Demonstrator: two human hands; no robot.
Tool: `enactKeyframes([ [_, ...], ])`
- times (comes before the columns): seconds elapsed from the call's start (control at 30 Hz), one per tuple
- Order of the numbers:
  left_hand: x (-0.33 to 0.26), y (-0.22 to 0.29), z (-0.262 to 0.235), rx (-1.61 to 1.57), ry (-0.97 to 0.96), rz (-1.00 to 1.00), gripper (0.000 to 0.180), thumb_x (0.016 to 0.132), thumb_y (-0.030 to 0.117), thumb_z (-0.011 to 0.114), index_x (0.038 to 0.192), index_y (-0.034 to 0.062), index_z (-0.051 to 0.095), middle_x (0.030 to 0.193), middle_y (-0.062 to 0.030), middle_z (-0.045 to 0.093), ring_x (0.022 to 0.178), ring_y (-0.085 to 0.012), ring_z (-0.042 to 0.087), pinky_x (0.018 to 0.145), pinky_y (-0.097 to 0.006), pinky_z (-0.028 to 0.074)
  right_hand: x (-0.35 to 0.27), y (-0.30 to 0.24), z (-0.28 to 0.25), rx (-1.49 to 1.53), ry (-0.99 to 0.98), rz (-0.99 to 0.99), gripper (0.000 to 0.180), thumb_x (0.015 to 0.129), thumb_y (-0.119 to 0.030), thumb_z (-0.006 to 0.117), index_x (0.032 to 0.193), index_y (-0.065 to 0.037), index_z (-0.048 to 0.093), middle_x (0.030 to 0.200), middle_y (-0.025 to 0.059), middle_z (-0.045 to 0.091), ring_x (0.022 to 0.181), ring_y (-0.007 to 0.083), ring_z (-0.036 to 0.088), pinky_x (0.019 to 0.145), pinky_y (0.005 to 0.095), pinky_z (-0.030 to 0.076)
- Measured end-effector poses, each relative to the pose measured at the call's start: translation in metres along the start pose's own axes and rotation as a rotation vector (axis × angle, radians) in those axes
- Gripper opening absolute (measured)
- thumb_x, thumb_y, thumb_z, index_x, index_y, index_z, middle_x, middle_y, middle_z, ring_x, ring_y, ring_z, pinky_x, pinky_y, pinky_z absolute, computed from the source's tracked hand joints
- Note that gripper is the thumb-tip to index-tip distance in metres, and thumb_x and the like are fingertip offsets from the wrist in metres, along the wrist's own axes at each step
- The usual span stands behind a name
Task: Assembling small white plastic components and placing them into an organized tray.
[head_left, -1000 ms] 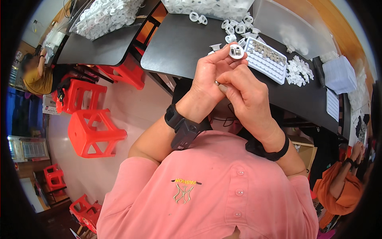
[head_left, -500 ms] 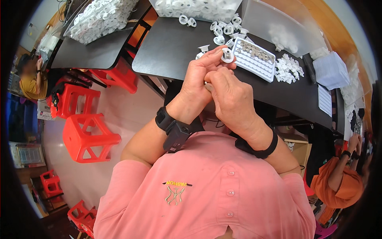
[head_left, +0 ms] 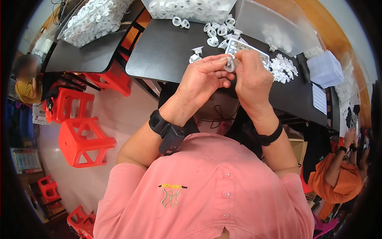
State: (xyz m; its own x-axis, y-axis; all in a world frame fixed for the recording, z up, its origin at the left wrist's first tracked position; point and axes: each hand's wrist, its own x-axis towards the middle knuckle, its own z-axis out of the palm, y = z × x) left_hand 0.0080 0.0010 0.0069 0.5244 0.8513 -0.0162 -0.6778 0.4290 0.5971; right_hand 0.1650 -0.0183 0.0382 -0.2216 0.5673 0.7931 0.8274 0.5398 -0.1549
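My left hand (head_left: pixel 201 81) pinches a small round, clear-white plastic piece (head_left: pixel 229 65) between thumb and fingers above the table's near edge. Close against that piece are the closed fingertips of my right hand (head_left: pixel 254 75); what they hold, if anything, is hidden. Just behind my right hand lies a white tray (head_left: pixel 230 49) with small round silvery discs in rows, partly covered by the hand. Several similar round white pieces (head_left: pixel 213 42) are scattered beyond my hands, and a couple more (head_left: pixel 195 54) rest beside my left fingers.
Right of the tray lies a heap of small white parts (head_left: pixel 283 67), near a stack of white trays (head_left: pixel 326 69). Large clear bins (head_left: pixel 274 24) stand at the back. Red stools (head_left: pixel 85 139) are on the floor at left. Another person (head_left: pixel 336 177) works at right.
My right hand has moved right and up from beside my left palm to the round piece. The left hand has turned slightly and its lower fingers have loosened.
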Motion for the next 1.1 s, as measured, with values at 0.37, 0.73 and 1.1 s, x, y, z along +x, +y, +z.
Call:
enactKeyframes([
  [0.37,-0.004,0.001,0.002,0.046,0.016,0.025,0.033,0.101,0.018,0.057,0.123,-0.0064,0.060,0.100,-0.0103,0.066,0.085,-0.0208,0.063,0.070,-0.032,0.049,0.003,0.007,-0.012,0.644,-0.206,0.332,0.006,0.083,0.004,0.066,0.086,0.000,0.064,0.079,0.0057,0.062,0.069,0.0146,0.062,0.064,0.0266,0.049],
  [0.73,-0.007,0.001,0.010,0.071,0.082,0.029,0.030,0.101,0.017,0.058,0.119,-0.0061,0.060,0.100,-0.0120,0.066,0.084,-0.0226,0.064,0.068,-0.034,0.049,0.015,0.007,-0.018,1.082,-0.326,0.807,0.004,0.084,0.005,0.069,0.084,0.001,0.066,0.078,0.0039,0.065,0.068,0.0093,0.062,0.063,0.0237,0.050],
  [1.1,-0.003,0.000,0.004,0.054,0.031,0.006,0.029,0.101,0.020,0.059,0.118,-0.0028,0.062,0.099,-0.0098,0.067,0.084,-0.0220,0.064,0.067,-0.033,0.049,-0.002,-0.001,-0.016,0.835,-0.173,0.604,0.005,0.085,0.005,0.068,0.088,0.001,0.066,0.084,0.0047,0.062,0.072,0.0121,0.065,0.064,0.0269,0.051],
])
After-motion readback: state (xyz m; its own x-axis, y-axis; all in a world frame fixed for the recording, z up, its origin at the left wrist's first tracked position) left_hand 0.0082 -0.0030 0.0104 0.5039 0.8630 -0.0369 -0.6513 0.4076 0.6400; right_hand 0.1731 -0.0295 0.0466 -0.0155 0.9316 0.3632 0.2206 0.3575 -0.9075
